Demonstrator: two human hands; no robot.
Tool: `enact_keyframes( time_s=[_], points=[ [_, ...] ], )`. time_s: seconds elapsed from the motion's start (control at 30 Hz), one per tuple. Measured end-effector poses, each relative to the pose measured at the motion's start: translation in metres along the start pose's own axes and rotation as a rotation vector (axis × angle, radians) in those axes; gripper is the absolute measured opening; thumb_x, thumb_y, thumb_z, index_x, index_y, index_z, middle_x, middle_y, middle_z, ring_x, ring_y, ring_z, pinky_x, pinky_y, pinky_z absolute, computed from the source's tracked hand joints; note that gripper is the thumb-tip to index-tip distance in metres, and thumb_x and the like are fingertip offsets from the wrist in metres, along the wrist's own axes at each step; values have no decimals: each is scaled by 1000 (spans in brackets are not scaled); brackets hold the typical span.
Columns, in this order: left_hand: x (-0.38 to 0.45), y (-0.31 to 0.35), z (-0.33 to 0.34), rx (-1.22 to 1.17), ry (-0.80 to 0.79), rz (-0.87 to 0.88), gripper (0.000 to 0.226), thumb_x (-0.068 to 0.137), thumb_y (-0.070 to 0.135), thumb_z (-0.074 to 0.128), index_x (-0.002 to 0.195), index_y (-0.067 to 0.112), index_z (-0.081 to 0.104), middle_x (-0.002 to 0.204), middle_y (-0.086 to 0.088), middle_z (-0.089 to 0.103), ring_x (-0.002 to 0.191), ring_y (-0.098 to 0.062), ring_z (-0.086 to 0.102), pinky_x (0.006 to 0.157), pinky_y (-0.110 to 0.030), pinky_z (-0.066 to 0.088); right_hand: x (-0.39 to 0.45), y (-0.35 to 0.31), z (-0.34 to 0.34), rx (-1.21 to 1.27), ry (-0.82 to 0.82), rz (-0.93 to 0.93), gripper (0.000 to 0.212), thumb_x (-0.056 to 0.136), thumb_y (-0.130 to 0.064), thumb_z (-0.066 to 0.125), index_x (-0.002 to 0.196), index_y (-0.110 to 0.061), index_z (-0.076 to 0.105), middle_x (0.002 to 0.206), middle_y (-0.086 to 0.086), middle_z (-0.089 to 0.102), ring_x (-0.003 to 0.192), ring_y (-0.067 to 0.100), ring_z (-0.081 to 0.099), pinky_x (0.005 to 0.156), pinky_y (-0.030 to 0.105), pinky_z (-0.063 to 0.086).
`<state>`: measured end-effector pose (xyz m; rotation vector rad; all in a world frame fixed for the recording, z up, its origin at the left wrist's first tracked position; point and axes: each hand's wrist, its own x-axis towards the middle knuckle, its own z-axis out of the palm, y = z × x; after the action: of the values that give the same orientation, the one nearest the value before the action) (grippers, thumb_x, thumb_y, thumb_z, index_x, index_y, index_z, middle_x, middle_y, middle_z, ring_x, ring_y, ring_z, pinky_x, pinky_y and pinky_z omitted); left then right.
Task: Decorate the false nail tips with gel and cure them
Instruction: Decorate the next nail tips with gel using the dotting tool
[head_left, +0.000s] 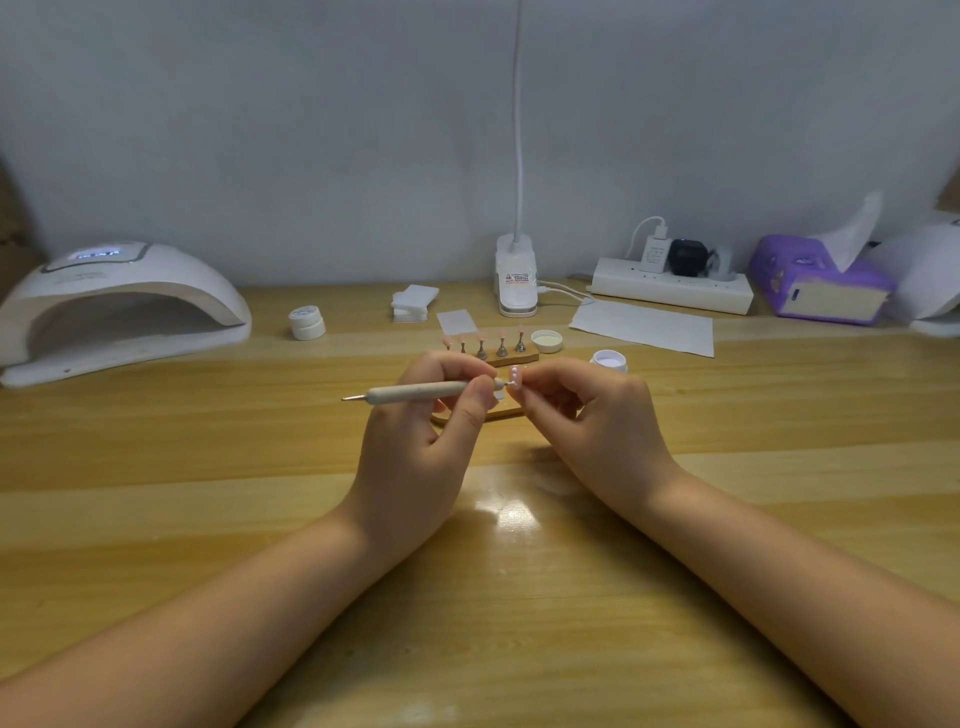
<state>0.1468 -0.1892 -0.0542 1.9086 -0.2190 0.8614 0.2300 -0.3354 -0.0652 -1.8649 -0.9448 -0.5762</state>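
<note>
Mid-frame, my left hand (415, 431) pinches the dotting pen (415, 391); my right hand (587, 415) pinches a pink nail tip (515, 373).

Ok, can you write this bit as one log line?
left hand: holds beige dotting pen | right hand: pinches pink nail tip | step: dotting gel

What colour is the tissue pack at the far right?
Purple, with a white tissue sticking out of the tissue pack; head view.
</note>
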Motion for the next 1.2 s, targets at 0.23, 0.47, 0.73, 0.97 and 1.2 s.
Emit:
enact_keyframes(
  time_s=[0.23, 0.47, 0.73, 0.97, 1.2],
  points=[
    [0, 0, 1, -1, -4, 10, 6, 92, 23, 55, 94, 25, 60, 87, 2, 67, 84, -15, 65, 74, -38, 53, 0, 0, 0, 3, -3, 2, 10, 87, -13, 70, 95, -9, 75, 78, -1, 71, 66, 9, 60, 62, 29, 51],
    [1, -2, 1, -8, 11, 31, 7, 93, 22, 53, 96, 25, 59, 88, 3, 66, 84, -9, 65, 73, -28, 53, 0, -1, 0, 7, -10, 13, 10, 87, -13, 70, 95, -9, 75, 79, -2, 71, 67, 8, 61, 64, 28, 52],
    [8, -12, -2, -134, 147, -118, 6, 97, 25, 52, 98, 26, 58, 83, 13, 66, 83, -6, 64, 73, -15, 51, 0, -2, -1, 24, -20, 41, 9, 87, -13, 69, 95, -12, 74, 77, -3, 70, 67, 11, 62, 64, 31, 52],
    [24, -31, -11, -409, 215, -525, 11, 99, 24, 50, 99, 21, 61, 77, 15, 70, 78, 3, 65, 80, -27, 50, 1, -1, -1, 50, -29, 106, 12, 88, -16, 69, 98, -11, 73, 80, -1, 71, 71, 12, 65, 68, 32, 55],
    [22, -27, -8, -417, 168, -512, 10, 98, 23, 52, 97, 22, 62, 82, 15, 71, 82, 1, 66, 90, -39, 54, 3, 2, -1, 62, -63, 219, 13, 86, -20, 71, 98, -15, 73, 82, -4, 71, 75, 5, 65, 72, 27, 56]
  ],
)
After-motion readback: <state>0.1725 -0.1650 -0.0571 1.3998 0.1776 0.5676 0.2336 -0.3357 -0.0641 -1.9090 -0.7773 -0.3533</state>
